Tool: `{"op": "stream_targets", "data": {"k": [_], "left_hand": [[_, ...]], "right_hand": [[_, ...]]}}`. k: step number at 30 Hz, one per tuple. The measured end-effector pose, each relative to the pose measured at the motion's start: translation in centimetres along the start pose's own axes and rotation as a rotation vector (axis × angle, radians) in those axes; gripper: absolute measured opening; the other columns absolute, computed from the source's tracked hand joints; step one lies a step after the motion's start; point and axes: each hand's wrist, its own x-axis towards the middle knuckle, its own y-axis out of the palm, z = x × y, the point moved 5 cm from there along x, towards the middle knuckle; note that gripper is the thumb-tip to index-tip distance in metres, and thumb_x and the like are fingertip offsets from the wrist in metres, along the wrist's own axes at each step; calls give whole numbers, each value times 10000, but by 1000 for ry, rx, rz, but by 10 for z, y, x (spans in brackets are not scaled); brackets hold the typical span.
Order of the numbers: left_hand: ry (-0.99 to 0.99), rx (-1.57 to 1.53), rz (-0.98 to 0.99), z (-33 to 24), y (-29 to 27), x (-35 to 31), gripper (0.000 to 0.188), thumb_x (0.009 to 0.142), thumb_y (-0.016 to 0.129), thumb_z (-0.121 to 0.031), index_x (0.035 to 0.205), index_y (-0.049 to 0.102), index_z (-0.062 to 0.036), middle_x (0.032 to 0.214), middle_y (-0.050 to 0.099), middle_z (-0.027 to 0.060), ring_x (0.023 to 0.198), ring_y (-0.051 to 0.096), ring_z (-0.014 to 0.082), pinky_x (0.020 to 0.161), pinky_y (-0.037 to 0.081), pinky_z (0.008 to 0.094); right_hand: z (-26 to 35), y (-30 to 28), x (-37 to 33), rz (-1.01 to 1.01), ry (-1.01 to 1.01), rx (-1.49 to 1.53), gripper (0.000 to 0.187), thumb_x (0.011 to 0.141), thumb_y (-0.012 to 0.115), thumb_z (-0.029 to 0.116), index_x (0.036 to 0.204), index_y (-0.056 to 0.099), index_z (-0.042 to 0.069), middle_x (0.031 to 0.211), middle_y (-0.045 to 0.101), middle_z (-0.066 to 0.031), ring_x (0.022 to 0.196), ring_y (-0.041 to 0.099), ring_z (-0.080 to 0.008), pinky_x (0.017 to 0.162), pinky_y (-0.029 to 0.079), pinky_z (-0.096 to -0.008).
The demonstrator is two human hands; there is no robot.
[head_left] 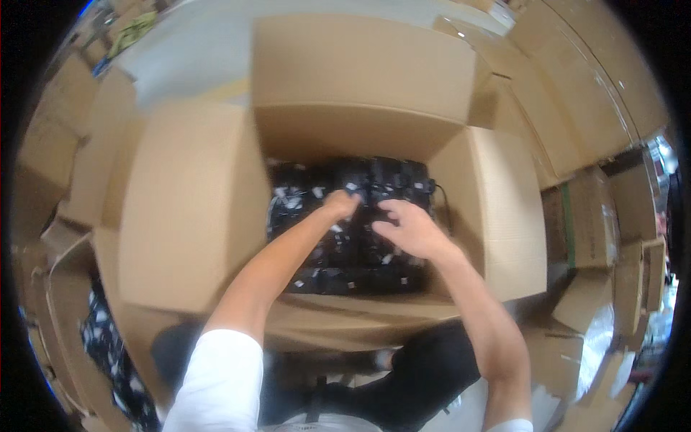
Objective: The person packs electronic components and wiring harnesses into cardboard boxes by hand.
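An open cardboard box [360,119] stands in front of me with its flaps folded outward. Packed inside are many black items [345,281] with small white labels and some black cable; they look like bundled electrical parts, though blur hides their exact kind. My left hand [342,204] reaches down onto the middle of them, its fingers curled together around something I cannot make out. Just to its right, my right hand [407,227] hovers over the black items with thumb and fingers apart and nothing visible between them.
Large cardboard boxes [576,79] crowd the right side, and more cardboard [54,129] stands at the left. An open box at the lower left holds black-and-white items [108,338]. Clear plastic wrap [597,345] hangs at the lower right. Grey floor [194,57] shows beyond the box.
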Motion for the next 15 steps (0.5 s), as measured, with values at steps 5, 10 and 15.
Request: {"op": "stream_targets", "data": {"k": [5,10,15], "left_hand": [[455,83,13,-76,-88,-106,513,884,593,-441,949,741,47,987,700,298,958,699,412,839,546,495],[785,-37,-75,-98,-202,-303,323,917,602,-272,930,702,35,852,676,270,833,657,439,793,530,465],[704,54,-867,46,-333,-475,244,922,694,-147,1127,714,-15,999,734,144,915,715,228,845,558,341]], "right_hand": [[33,11,-16,191,-74,-80,451,906,697,273,1254,644,-9,1162,694,-206,1065,658,-359,938,511,-429],[46,20,-34,316,-1,-136,523,904,737,248,1284,599,-84,1044,706,-182,923,668,-225,867,526,-352],[101,38,-44,462,70,-195,537,905,724,217,1318,574,-91,1085,705,-166,972,670,-205,875,532,-327]]}}
